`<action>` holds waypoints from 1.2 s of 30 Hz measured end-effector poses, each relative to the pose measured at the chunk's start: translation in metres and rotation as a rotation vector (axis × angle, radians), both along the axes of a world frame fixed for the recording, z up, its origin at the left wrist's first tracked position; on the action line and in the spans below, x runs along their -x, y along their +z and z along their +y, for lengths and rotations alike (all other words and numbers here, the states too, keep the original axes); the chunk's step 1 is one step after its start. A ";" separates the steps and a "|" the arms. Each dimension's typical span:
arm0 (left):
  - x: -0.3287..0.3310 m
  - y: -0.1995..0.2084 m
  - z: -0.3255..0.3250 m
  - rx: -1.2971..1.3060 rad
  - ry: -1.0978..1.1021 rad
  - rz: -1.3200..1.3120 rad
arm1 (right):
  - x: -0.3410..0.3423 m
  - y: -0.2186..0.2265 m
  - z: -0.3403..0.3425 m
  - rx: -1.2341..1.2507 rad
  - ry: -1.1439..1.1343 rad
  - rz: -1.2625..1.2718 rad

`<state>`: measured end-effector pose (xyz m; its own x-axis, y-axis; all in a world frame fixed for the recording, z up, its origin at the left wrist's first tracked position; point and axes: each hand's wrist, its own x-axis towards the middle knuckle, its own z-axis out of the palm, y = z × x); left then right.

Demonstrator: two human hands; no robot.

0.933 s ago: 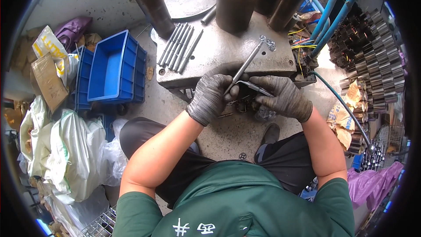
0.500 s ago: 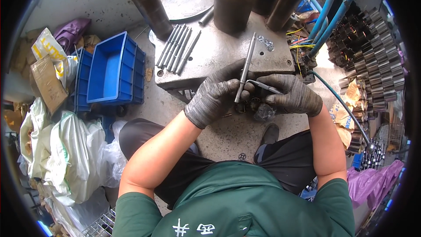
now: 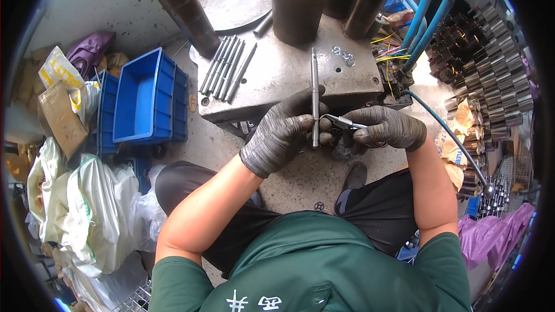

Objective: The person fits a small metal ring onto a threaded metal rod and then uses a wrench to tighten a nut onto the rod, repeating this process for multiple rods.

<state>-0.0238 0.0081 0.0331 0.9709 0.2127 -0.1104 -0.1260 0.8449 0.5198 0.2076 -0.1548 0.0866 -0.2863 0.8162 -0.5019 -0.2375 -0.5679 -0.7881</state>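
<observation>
My left hand (image 3: 276, 141), in a grey knit glove, is closed round the lower part of a slim steel shaft (image 3: 314, 81), which stands nearly upright in the view with its upper end over the machine's plate. My gloved right hand (image 3: 394, 128) grips pliers (image 3: 344, 121) with a bent tip. That tip touches or nearly touches the shaft close to its lower end; the exact contact is too small to tell. Several similar steel shafts (image 3: 226, 69) lie side by side on the plate at the left. Small metal rings (image 3: 343, 55) lie on it at the right.
The machine's steel plate (image 3: 263, 89) carries thick columns (image 3: 184, 8) and a central ram (image 3: 296, 11). Blue bins (image 3: 144, 95) and white sacks (image 3: 101, 196) stand at the left. Blue hoses (image 3: 425, 14), loose wires and stacked metal cylinders (image 3: 491, 69) crowd the right.
The shaft has turned from a rightward lean to nearly upright and shifted slightly left and down. The pliers' tip has moved lower with it. The whole view has shifted a little.
</observation>
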 end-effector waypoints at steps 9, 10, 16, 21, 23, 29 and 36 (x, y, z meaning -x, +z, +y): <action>-0.001 0.000 -0.001 0.001 -0.012 0.049 | 0.008 -0.008 -0.003 -0.679 0.056 -1.068; -0.002 -0.001 -0.001 0.014 -0.008 0.054 | 0.013 -0.008 -0.006 -0.656 0.015 -1.153; -0.001 0.002 0.000 -0.036 0.036 0.024 | -0.003 0.013 -0.015 -0.035 -0.124 -0.088; -0.004 0.002 -0.006 -0.125 0.071 0.074 | -0.008 -0.020 -0.007 -0.558 -0.304 -1.241; -0.004 -0.006 -0.007 -0.137 0.063 0.082 | -0.010 -0.028 0.000 -0.639 -0.311 -1.394; -0.001 -0.007 -0.006 -0.178 0.160 0.085 | -0.011 -0.050 0.021 -0.822 -0.261 -1.572; -0.001 -0.008 0.007 0.051 0.109 0.002 | -0.005 -0.069 0.028 -0.834 -0.239 -1.702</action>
